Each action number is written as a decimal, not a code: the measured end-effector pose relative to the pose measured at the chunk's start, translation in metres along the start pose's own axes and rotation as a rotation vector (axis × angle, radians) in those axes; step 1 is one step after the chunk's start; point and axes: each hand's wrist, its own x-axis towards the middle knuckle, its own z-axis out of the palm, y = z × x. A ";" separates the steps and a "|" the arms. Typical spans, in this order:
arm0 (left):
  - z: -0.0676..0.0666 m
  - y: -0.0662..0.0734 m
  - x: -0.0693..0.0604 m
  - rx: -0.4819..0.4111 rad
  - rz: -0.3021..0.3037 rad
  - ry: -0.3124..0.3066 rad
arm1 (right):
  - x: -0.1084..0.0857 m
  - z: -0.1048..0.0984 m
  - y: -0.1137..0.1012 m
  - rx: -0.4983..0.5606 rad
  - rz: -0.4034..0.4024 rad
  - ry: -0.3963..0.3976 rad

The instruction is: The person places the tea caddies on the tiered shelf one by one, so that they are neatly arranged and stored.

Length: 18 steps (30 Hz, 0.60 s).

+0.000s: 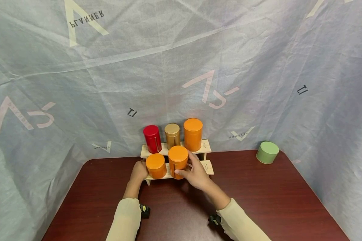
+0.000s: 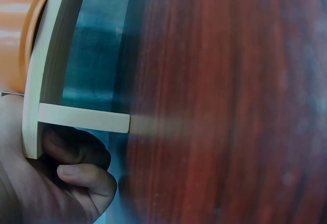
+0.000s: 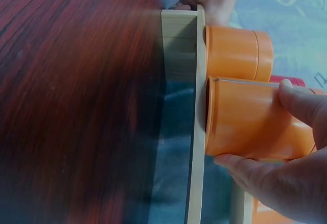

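My right hand [image 1: 196, 172] grips a mid-height orange canister [image 3: 250, 117], thumb on one side and fingers on the other. The canister stands on the lower step of a small wooden two-step rack [image 1: 209, 167]. Beside it on that step is a shorter orange canister [image 1: 156, 166]. At the rack's left end my left hand [image 1: 139, 171] holds the step, its fingers [image 2: 89, 178] curled beneath the board next to the leg. A red canister [image 1: 152, 140], a gold canister [image 1: 172, 136] and a tall orange canister [image 1: 193, 135] stand on the upper step.
A short green canister [image 1: 267, 153] stands far off at the table's back right corner. The rack sits on a dark red wooden table [image 1: 259, 194], near its back edge. A grey printed cloth [image 1: 157, 77] hangs behind and at both sides.
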 end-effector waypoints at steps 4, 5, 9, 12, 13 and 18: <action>0.000 0.000 0.000 -0.021 -0.032 -0.006 | 0.001 0.002 0.000 -0.035 0.002 0.027; -0.001 0.001 0.000 -0.027 -0.044 -0.007 | 0.002 0.002 0.000 -0.041 0.001 0.030; -0.002 0.001 0.000 -0.033 -0.057 -0.011 | 0.002 0.003 0.000 -0.064 -0.003 0.035; -0.002 0.001 0.000 -0.035 -0.062 -0.012 | 0.003 0.003 0.000 -0.066 -0.005 0.030; -0.002 0.001 0.000 -0.035 -0.062 -0.011 | 0.003 0.003 -0.001 -0.064 -0.003 0.031; -0.001 0.000 -0.001 -0.038 -0.052 -0.009 | 0.002 0.002 -0.003 -0.066 0.018 0.043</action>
